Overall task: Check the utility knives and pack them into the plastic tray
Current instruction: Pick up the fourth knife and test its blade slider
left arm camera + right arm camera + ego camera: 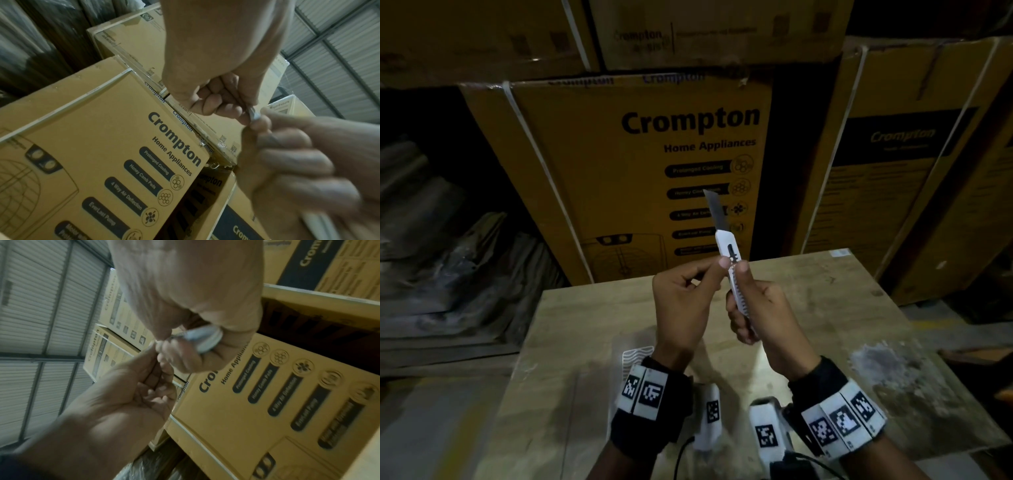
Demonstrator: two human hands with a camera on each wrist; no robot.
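Two hands meet above my plywood counter point(825, 308): my right hand point(763, 308) wraps the white utility knife point(727, 253), blade up, while my left hand point(681, 308) pinches its slider. Behind the counter stand stacked Crompton cartons point(640, 164); a white plastic tray point(631, 359) lies on it, under my left wrist.
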